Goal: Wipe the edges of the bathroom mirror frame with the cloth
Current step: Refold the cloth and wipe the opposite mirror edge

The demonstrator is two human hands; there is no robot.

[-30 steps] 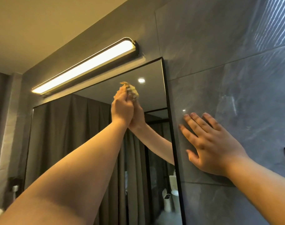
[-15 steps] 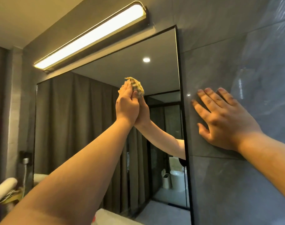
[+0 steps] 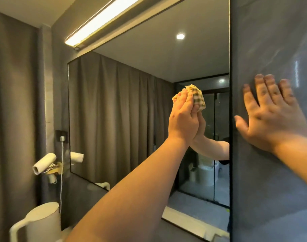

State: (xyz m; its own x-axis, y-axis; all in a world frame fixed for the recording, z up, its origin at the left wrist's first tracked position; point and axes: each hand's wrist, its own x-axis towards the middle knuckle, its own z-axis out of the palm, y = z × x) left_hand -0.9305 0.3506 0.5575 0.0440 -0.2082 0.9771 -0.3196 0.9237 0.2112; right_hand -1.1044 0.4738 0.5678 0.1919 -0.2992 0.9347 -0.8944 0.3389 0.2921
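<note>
Right, over at nine o'clock a white hair dryer (image 3: 44,163) hangs in its wall holder beside the grey curtain (image 3: 14,102), with a white jug (image 3: 42,222) low at seven. Up at twelve glows the light bar (image 3: 103,20) above the mirror (image 3: 123,110). Centre frame, the left hand (image 3: 183,119) presses the yellow checked cloth (image 3: 197,97) flat against the glass, fingers straight and close together (the cloth bunches out past the fingertips), near the black frame (image 3: 230,119) edge at three o'clock. Beyond that edge, the right hand (image 3: 271,119) lies flat on the grey tiled wall (image 3: 271,189), fingers spread wide.
</note>
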